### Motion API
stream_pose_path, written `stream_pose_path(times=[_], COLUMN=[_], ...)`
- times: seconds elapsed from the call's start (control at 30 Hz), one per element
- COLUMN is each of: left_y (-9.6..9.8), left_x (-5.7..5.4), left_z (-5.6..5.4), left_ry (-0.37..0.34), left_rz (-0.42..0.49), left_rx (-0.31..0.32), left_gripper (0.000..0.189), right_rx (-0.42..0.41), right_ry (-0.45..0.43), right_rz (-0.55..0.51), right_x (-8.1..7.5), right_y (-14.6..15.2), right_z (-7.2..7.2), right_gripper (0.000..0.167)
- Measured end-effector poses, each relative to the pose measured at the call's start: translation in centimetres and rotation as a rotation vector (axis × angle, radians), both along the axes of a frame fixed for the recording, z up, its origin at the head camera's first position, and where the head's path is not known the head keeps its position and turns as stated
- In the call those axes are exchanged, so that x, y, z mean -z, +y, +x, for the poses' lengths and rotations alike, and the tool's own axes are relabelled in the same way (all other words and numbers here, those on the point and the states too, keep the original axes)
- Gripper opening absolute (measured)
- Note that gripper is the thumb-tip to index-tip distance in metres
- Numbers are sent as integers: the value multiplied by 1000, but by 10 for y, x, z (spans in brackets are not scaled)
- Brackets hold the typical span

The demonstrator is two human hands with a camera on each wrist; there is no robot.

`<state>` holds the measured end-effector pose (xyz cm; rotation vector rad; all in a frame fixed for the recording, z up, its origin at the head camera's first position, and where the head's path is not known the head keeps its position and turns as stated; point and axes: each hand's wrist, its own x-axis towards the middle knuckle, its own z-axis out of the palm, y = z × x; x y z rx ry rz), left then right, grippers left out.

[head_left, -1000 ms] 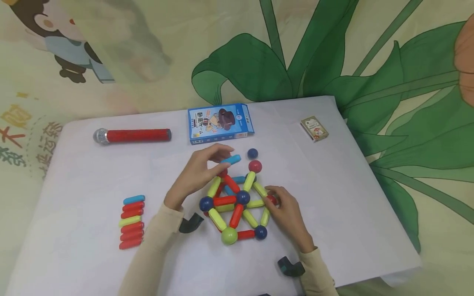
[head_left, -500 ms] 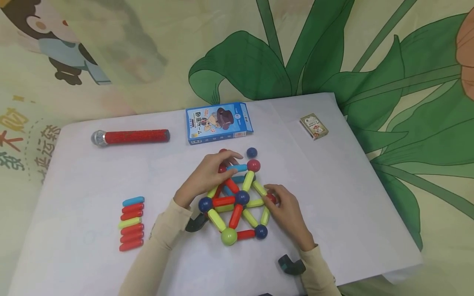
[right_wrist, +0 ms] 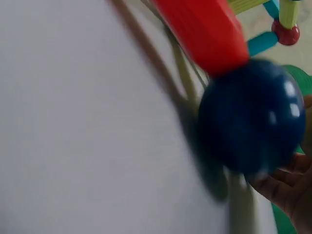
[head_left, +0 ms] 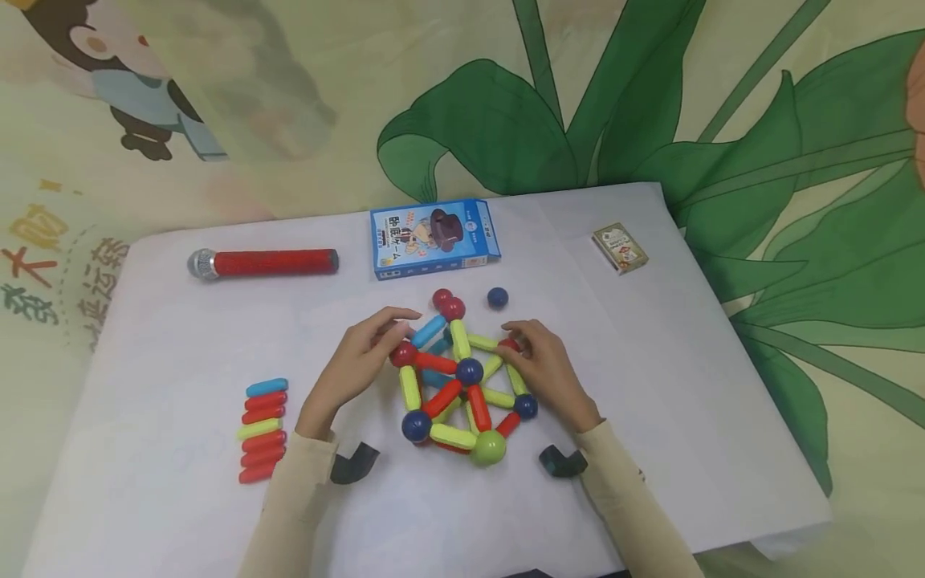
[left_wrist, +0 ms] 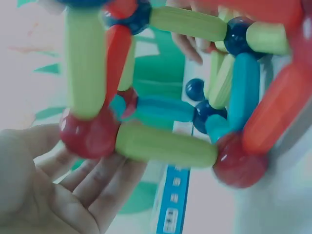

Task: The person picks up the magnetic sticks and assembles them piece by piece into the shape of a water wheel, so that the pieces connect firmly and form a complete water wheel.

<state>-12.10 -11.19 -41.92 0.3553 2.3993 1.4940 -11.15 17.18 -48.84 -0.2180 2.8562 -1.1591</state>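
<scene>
A ball-and-rod toy frame (head_left: 470, 372) stands mid-table, built of yellow-green, red and blue rods joined by coloured balls. My left hand (head_left: 352, 365) grips its left red ball (left_wrist: 90, 132), thumb and fingers around it in the left wrist view. From that ball a blue rod (head_left: 429, 331) runs to the rear red ball (head_left: 452, 308). At the far right corner, my right hand (head_left: 545, 365) pinches another red ball (head_left: 509, 345), partly hidden by the fingers. A dark blue ball (right_wrist: 251, 117) of the frame fills much of the right wrist view.
Loose rods (head_left: 263, 429) lie in a column at left. Behind the frame are a loose blue ball (head_left: 497, 298) and a red ball (head_left: 442, 299). Farther back lie a red microphone-shaped tube (head_left: 275, 262), a blue box (head_left: 433, 239) and a small card box (head_left: 620, 247).
My left hand set the blue rod between two red balls, then moved left to the corner ball. Both hands have turned the frame counterclockwise; my right hand moved away from me with its ball.
</scene>
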Motion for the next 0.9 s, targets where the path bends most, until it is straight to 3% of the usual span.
stream_pose_path(times=[0.1, 0.17, 0.27, 0.37, 0.43, 0.53, 0.63, 0.73, 0.9], left_y=[-11, -18, -23, -22, -18, -11, -9, -15, -35], left_x=[2, 7, 18, 34, 42, 48, 50, 54, 54], left_z=[8, 10, 7, 0, -6, -11, -10, -2, 23], left_ry=[-60, -105, -130, -119, -111, -96, -64, -28, -16], left_rz=[42, 74, 56, -17, -50, -57, -89, -138, -170], left_rx=[-19, -33, -52, -26, 3, 30, 3, -41, -48], left_gripper=[36, 36, 40, 48, 51, 52, 51, 50, 46], right_rx=[-47, -40, 36, 115, 136, 167, 197, 198, 77], right_ry=[-13, -4, 6, -39, -108, -174, -165, -125, -142], right_rz=[16, 29, 33, 26, -30, -145, -230, -241, -325], right_x=[-9, -16, -22, -19, -13, -5, 0, 0, -2], right_y=[2, 7, 19, 24, 20, 8, -2, -6, -5], right_z=[-11, -9, 10, 38, 53, 63, 58, 41, 1], right_gripper=[44, 44, 40, 39, 44, 49, 50, 47, 42])
